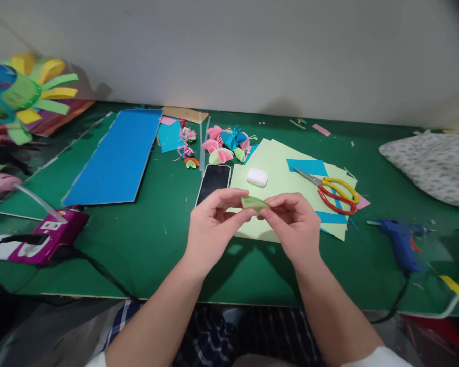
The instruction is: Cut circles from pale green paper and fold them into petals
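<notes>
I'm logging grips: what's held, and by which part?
A small pale green piece, pinched at its left end by the left hand, right end by the right hand.

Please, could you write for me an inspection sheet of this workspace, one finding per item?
Surface: green tabletop, small scraps scattered on it.
Job's things: small light-green piece, in hand.
Clutter: scissors and white case on light-green sheets; phone beside them.
Hands: left hand and right hand both pinch the piece.
Cables: black cable of blue glue gun passes over near edge; black cord by purple power strip reaches that edge.
Surroundings: pale wall behind; patterned cloth at right.
</notes>
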Demonstrator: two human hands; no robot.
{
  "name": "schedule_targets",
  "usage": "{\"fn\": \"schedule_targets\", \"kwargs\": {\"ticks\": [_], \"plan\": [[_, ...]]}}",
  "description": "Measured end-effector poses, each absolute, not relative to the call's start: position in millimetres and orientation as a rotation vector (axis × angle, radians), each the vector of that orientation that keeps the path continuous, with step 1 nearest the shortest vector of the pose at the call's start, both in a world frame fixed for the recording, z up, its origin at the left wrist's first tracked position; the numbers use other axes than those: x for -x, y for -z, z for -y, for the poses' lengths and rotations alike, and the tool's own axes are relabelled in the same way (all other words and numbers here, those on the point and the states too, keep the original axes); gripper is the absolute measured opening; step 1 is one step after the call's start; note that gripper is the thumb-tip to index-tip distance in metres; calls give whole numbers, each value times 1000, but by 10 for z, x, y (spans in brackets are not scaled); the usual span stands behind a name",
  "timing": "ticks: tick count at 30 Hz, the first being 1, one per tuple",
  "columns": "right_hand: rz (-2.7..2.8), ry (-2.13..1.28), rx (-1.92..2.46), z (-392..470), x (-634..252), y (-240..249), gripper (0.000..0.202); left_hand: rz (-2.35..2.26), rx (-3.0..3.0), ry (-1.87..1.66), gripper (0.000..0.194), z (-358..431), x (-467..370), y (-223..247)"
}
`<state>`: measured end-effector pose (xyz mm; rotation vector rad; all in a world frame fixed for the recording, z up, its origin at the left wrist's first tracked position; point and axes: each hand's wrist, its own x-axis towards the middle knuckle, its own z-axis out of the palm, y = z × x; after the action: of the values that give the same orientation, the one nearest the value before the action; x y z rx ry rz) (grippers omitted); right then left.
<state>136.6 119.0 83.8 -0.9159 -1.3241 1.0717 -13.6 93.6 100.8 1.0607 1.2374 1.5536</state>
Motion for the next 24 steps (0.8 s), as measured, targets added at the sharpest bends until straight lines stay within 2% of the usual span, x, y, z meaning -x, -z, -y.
{"fn": "schedule_targets", "kwargs": {"ticks": [7, 13, 19, 24], "plan": [[1355, -970, 914, -1153, -1344, -825, 19, -1069, -1006, -1543, 24, -959, 151, -957], [1383, -899, 896, -1157, -1332, -813, 18, -1171, -1084, -1577, 22, -935, 137, -947], [1337, -968, 878, -1163, -1343, -797, 21, -1210, -1087, -1591, 20, -923, 129, -948], [1309, -1059, 853, -1179, -1329, -818, 25, -1215, -1114, -1664, 27, -925, 118, -949]]}}
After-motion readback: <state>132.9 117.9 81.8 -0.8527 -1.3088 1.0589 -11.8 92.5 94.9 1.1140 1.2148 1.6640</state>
